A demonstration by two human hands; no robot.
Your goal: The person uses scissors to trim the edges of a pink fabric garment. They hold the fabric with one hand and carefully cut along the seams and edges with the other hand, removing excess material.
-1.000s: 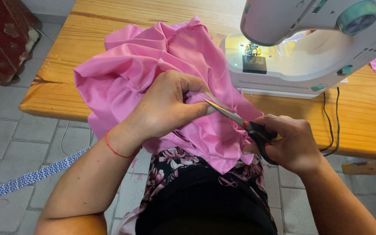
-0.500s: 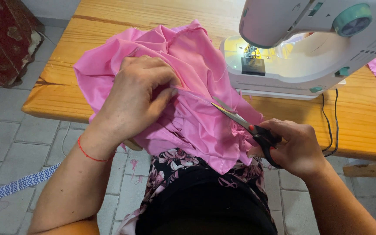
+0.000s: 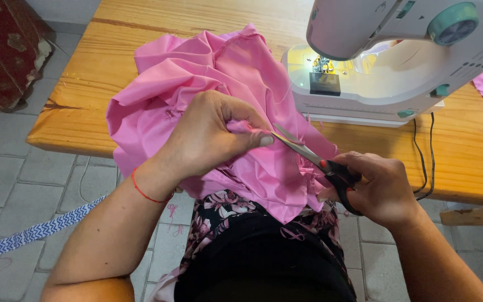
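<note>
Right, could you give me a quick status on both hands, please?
Left hand pinching pink fabric. Right hand gripping scissors, blade tips at the pinch. Sewing machine behind, clear.

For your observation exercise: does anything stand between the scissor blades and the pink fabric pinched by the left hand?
Nothing visible does. The scissors, held by the right hand, point their tips right at the pink fabric pinched by the left hand.

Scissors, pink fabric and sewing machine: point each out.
scissors (image 3: 303, 152), head view, on the blades.
pink fabric (image 3: 197, 67), head view, on the upper folds.
sewing machine (image 3: 364, 89), head view, on its white base.
</note>
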